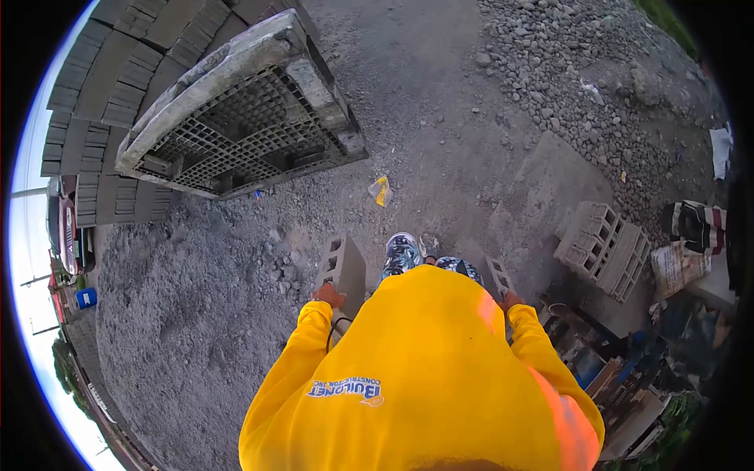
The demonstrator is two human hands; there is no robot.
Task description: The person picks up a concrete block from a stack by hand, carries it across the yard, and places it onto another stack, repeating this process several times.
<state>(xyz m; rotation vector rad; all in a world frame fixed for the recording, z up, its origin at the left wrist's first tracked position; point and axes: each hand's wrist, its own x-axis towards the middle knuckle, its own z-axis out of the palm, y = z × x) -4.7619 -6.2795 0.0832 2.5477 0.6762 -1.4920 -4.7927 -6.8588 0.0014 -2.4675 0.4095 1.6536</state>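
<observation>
A grey hollow concrete block hangs beside my left leg, its row of holes facing outward. My left hand is closed around its near end; a dark cord or band shows by the wrist. On the other side, my right hand grips a second hollow concrete block, which is partly hidden by my yellow shirt. One patterned shoe points ahead between the two blocks.
A large plastic pallet leans against stacked concrete blocks at upper left. More hollow blocks are piled on the right, near scrap wood and sacks. A gravel heap lies at upper right; a yellow wrapper is ahead.
</observation>
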